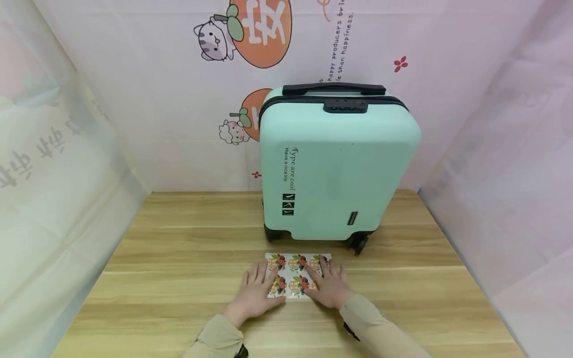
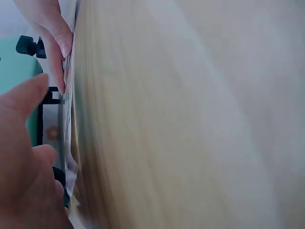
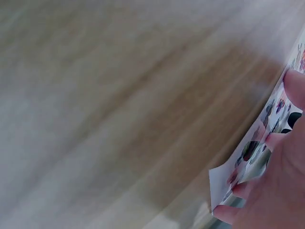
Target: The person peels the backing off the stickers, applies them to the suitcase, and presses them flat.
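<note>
Two beige sleeves [image 1: 219, 334] come in from the near edge. Ahead of them, the left hand [image 1: 255, 294] and right hand [image 1: 330, 289] lie palm down with fingers spread, pinching nothing; each covers one end of a fruit-print sticker sheet [image 1: 294, 273], though whether every fingertip bears on it I cannot tell.

The sheet rests on the wood-grain table [image 1: 179, 278], directly in front of the person. It looks thin, light and flexible: in the right wrist view a corner bends up, so it should bow easily and could crease if pushed inward from both ends. Its faint gloss suggests a smooth face that may slide under dry fingers. The short ends, or that lifted corner, seem the best places to take hold.

Its long axis appears to run left to right, its near edge facing the person; the berry prints sit in two rows of three, leaves toward the far side. Beyond it, just apart, stands a mint-green hard-shell suitcase [image 1: 337, 169], before a printed fabric backdrop [image 1: 174, 124].
</note>
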Demonstrator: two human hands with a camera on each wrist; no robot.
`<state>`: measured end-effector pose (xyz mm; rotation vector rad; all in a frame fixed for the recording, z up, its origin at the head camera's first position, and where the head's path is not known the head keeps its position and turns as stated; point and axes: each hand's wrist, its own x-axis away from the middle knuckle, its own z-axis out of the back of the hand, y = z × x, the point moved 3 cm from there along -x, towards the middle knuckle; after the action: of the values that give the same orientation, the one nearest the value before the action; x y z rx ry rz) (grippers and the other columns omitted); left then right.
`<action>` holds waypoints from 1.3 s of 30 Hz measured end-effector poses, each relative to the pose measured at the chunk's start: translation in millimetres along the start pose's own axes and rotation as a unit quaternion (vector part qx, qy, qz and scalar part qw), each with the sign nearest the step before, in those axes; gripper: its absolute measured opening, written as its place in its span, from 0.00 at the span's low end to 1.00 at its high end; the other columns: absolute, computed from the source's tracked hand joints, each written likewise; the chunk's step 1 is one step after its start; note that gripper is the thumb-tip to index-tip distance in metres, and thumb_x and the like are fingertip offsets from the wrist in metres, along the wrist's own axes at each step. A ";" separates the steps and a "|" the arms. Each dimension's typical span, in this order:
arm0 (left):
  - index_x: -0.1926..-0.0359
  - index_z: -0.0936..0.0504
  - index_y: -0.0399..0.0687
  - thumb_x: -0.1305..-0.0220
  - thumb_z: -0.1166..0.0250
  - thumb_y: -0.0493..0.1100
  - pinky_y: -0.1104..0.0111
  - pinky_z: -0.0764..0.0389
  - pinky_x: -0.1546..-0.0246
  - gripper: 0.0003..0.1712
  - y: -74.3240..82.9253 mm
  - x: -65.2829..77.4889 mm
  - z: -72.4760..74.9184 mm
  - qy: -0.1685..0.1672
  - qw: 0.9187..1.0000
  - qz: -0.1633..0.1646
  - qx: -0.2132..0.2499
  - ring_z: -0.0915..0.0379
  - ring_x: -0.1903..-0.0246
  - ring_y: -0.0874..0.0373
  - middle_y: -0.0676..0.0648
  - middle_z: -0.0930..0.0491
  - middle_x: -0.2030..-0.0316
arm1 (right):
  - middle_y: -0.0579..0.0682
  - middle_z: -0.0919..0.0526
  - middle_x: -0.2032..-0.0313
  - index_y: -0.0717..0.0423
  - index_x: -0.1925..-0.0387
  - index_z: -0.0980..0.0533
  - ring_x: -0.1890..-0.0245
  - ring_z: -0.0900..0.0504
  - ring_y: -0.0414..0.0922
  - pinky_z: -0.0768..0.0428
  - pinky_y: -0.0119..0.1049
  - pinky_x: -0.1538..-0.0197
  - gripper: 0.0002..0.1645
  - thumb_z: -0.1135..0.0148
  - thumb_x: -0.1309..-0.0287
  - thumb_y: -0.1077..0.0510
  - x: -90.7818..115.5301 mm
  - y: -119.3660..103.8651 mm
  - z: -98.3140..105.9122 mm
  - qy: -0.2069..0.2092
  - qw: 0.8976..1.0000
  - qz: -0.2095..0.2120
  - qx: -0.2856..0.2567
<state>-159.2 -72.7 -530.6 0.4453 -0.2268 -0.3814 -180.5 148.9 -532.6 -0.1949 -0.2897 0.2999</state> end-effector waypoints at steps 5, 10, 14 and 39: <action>0.28 0.46 0.46 0.38 0.44 0.65 0.38 0.62 0.33 0.46 0.7 0.2 -3.1 -0.001 1.000 -0.005 -0.008 0.65 0.29 0.34 0.34 0.58 0.27 | 0.63 0.55 0.27 0.41 0.28 0.45 0.29 0.56 0.67 0.64 0.67 0.33 0.42 0.50 0.39 0.32 0.5 -2.9 0.8 0.002 1.000 0.002 -0.009; 0.29 0.42 0.44 0.39 0.41 0.61 0.37 0.59 0.34 0.44 2.5 1.1 -2.6 0.011 1.000 -0.001 -0.004 0.61 0.29 0.33 0.32 0.55 0.28 | 0.66 0.54 0.28 0.44 0.29 0.44 0.30 0.55 0.68 0.61 0.68 0.33 0.41 0.48 0.39 0.35 3.4 -10.3 6.3 -0.003 1.000 0.005 -0.006; 0.31 0.39 0.41 0.40 0.39 0.59 0.35 0.58 0.35 0.43 5.3 1.0 -2.1 0.025 1.000 0.002 0.006 0.59 0.30 0.32 0.30 0.52 0.29 | 0.67 0.53 0.29 0.46 0.29 0.43 0.30 0.54 0.69 0.60 0.68 0.33 0.40 0.49 0.38 0.36 6.9 -14.9 8.2 0.000 1.000 0.005 -0.002; 0.37 0.34 0.29 0.63 0.22 0.40 0.48 0.29 0.43 0.50 8.6 -3.7 4.4 0.166 0.983 0.012 0.081 0.32 0.46 0.35 0.28 0.29 0.46 | 0.64 0.24 0.46 0.58 0.35 0.37 0.46 0.26 0.63 0.30 0.62 0.44 0.46 0.28 0.53 0.50 6.3 -26.4 18.8 0.141 0.987 0.070 -0.046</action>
<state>-161.1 -65.6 -523.2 0.6585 0.0617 -0.2614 -173.6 128.9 -507.3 -0.3452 -0.0095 0.3935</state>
